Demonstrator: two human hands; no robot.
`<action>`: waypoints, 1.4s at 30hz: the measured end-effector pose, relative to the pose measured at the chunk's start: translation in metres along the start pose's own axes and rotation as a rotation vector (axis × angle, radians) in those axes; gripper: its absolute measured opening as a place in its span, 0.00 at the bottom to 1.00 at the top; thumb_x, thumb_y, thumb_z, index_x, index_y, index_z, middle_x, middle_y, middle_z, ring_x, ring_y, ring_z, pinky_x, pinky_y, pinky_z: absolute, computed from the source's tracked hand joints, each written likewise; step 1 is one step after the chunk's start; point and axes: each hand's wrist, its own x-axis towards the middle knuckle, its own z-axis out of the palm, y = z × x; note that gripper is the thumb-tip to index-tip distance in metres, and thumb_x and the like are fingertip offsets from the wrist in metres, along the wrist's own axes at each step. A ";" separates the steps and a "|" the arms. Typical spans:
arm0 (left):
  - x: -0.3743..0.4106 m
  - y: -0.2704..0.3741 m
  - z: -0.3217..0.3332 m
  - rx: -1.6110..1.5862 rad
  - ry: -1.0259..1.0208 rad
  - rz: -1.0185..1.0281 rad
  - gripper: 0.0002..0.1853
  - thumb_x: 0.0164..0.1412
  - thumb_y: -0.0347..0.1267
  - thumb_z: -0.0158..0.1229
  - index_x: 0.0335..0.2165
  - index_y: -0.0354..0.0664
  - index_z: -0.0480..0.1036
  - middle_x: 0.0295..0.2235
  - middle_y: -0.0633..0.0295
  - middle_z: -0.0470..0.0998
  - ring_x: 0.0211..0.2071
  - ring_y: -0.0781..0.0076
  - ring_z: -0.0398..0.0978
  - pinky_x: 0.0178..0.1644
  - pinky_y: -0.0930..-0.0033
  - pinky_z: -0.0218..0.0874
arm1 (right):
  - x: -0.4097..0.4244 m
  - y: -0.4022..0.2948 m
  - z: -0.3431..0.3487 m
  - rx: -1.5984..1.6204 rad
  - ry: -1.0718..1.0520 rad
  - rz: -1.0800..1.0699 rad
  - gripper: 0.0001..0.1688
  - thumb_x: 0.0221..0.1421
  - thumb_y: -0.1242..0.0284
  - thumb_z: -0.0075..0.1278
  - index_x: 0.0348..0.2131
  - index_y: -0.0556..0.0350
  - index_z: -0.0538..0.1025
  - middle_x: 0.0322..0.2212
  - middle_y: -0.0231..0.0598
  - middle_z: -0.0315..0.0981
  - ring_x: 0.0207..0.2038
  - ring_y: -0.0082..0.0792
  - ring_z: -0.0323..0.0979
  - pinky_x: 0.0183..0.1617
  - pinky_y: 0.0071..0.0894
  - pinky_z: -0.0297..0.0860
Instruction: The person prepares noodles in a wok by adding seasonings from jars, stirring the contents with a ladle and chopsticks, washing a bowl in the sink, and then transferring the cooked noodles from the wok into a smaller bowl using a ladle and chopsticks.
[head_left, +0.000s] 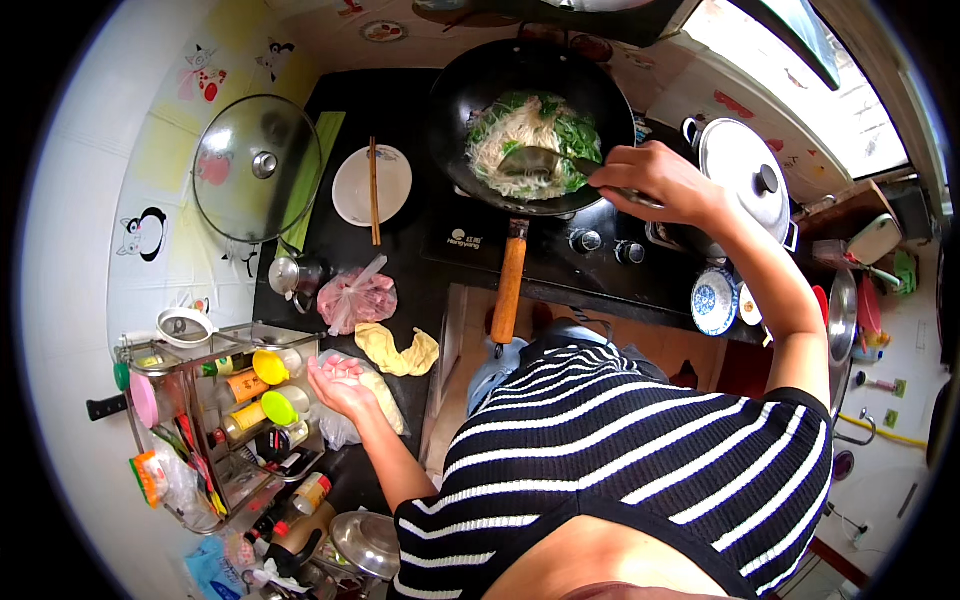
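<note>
With my right hand (652, 180) I grip the handle of a metal spatula or ladle (531, 162), its head resting on pale noodles (517, 129) and green leaves (581, 139). They lie in a black wok (457, 97) with a wooden handle (509, 289), on the stove. Palm up and fingers spread, my left hand (341, 386) is empty, beside a clear plastic bag with pale contents (379, 397) and a crumpled yellow cloth or glove (397, 351). Chopsticks (374, 191) lie across a white bowl (349, 187) left of the wok.
A glass lid (225, 176) leans at the left wall, near a small metal pot (289, 276) and a bag of pinkish meat (358, 300). A wire rack (199, 360) holds bottles and jars. At right are a lidded pot (739, 161) and a blue-white bowl (712, 300).
</note>
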 end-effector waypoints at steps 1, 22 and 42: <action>-0.004 0.002 0.004 -0.007 -0.020 -0.012 0.20 0.58 0.41 0.46 0.46 0.42 0.62 0.26 0.59 0.68 0.16 0.70 0.66 0.17 0.74 0.55 | 0.000 0.008 0.008 -0.078 0.029 -0.003 0.09 0.44 0.75 0.50 0.30 0.60 0.73 0.19 0.44 0.66 0.24 0.46 0.67 0.26 0.41 0.65; -0.026 -0.034 -0.010 0.053 -0.165 -0.099 0.17 0.59 0.36 0.45 0.46 0.40 0.62 0.25 0.61 0.68 0.16 0.73 0.66 0.18 0.75 0.57 | 0.011 0.079 -0.025 0.252 0.627 0.885 0.11 0.46 0.72 0.52 0.26 0.65 0.74 0.17 0.39 0.72 0.18 0.28 0.74 0.20 0.22 0.71; -0.046 -0.050 -0.010 0.064 -0.214 -0.127 0.18 0.59 0.37 0.46 0.45 0.41 0.62 0.27 0.60 0.67 0.17 0.72 0.67 0.19 0.74 0.59 | 0.059 0.080 0.014 0.036 0.203 -0.067 0.09 0.47 0.76 0.50 0.32 0.62 0.73 0.26 0.45 0.70 0.30 0.46 0.69 0.33 0.36 0.66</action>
